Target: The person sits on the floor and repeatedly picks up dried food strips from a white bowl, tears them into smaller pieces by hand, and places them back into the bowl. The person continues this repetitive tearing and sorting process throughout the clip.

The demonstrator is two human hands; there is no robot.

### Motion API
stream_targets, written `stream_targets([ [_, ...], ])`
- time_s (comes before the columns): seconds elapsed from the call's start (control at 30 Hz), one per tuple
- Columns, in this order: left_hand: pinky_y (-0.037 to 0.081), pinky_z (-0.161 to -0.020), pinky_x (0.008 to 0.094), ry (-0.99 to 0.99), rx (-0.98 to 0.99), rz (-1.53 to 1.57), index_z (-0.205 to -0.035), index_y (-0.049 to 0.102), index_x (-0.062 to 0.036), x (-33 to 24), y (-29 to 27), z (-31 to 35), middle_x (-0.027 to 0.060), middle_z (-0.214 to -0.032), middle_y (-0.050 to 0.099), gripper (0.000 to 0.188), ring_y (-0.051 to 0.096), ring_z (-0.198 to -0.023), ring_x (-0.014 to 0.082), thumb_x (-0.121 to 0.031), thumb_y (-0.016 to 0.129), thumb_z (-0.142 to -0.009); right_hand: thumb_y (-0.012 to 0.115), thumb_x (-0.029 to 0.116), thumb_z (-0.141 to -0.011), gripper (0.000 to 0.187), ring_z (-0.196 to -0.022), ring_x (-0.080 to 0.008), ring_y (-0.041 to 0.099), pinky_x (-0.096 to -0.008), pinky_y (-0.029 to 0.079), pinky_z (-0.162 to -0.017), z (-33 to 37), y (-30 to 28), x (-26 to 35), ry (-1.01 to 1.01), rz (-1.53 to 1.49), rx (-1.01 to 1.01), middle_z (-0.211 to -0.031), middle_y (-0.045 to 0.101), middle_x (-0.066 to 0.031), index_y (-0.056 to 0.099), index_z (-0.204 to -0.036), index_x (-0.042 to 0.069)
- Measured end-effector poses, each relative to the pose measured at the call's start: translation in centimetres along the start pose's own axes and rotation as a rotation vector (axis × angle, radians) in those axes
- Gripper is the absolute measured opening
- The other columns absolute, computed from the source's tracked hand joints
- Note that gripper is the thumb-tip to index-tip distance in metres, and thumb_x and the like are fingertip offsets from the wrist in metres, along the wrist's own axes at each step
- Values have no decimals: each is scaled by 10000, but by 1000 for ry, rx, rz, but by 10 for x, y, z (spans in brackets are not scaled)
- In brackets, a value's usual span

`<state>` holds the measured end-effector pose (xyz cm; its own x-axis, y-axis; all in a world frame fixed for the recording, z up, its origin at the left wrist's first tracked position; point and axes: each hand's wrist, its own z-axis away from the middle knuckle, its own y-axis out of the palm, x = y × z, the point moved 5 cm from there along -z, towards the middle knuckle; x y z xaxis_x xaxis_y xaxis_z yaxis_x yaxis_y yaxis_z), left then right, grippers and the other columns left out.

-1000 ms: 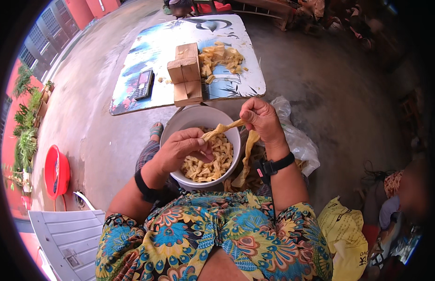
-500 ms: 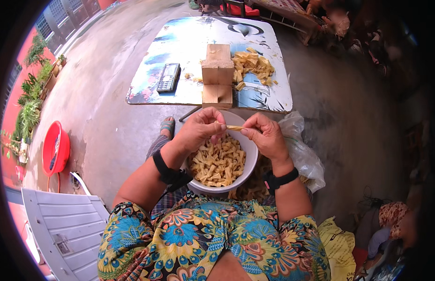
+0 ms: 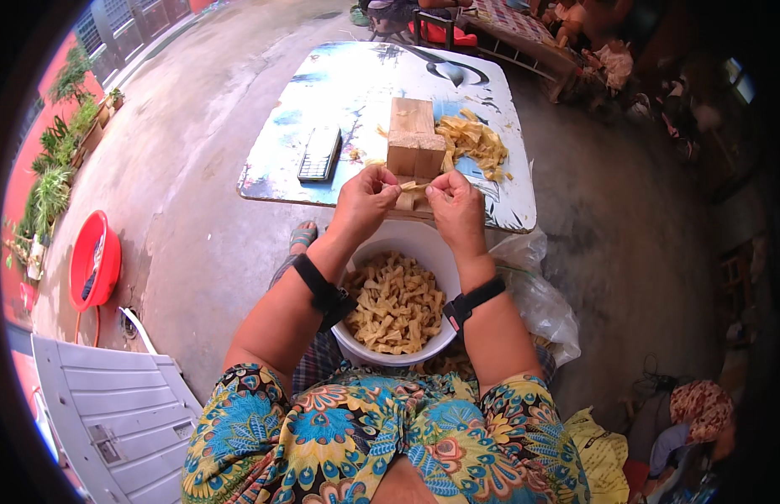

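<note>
A short yellow strip [image 3: 413, 186] that looks like tofu skin is stretched between my hands, just in front of the wooden block stand [image 3: 415, 155] on the table. My left hand [image 3: 366, 200] pinches one end, and the fingers of my right hand [image 3: 457, 208] are closed on the other. Whether the strip touches the wood, I cannot tell. Below my wrists, a white bowl [image 3: 424, 241] in my lap holds many small knotted yellow pieces [image 3: 392, 307]. Beside the block, on its right, lies a loose pile of yellow strips [image 3: 474, 147].
A dark mobile phone [image 3: 320, 154] lies on the left of the patterned table [image 3: 276, 143]. To the right of the bowl is a clear plastic bag [image 3: 545, 311]. A red basin [image 3: 108, 269] and a white plastic chair [image 3: 113, 412] stand on the left.
Both hands have moved forward, from above the bowl to the table's front edge by the wooden block. The strip has stayed between them.
</note>
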<state>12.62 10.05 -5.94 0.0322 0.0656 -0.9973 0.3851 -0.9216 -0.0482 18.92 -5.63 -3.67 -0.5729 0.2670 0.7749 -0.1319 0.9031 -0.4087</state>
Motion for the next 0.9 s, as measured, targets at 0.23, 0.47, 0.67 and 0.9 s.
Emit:
stream_targets([
  [0.23, 402, -497, 210, 126, -101, -253, -894, 598, -19, -10, 1, 14, 1, -700, 591, 96, 488, -566, 51, -104, 638, -873, 647, 121, -817, 102, -623, -217, 616, -333, 481, -595, 13, -6, 2, -33, 100, -72, -688, 632, -94, 593, -821, 34],
  [0.47, 407, -470, 228, -103, -93, -32, -919, 580, -24, -6, -20, 15, 38, -692, 594, 143, 524, -550, 93, -155, 631, -892, 619, 189, -826, 133, -642, -326, 622, -415, 493, -601, 15, -21, -18, 79, 235, -120, -687, 640, -131, 598, -788, 63],
  [0.67, 511, -726, 322, -364, 440, 304, -1050, 605, -22, -16, -13, 65, 127, -916, 655, 419, 624, -802, 189, -403, 440, -996, 558, 159, -908, 106, -556, -64, 487, -200, 388, -510, 57, -42, -29, 391, -728, 253, -659, 583, -27, 585, -909, 56],
  [0.9, 437, -905, 310, 176, 678, -323, -1264, 546, -12, -65, 68, 90, 97, -1079, 631, 481, 557, -1035, 159, -383, 539, -957, 573, 120, -925, 86, -682, -52, 548, -174, 428, -586, 96, -58, 12, 297, -912, 590, -783, 574, 0, 509, -970, 85],
])
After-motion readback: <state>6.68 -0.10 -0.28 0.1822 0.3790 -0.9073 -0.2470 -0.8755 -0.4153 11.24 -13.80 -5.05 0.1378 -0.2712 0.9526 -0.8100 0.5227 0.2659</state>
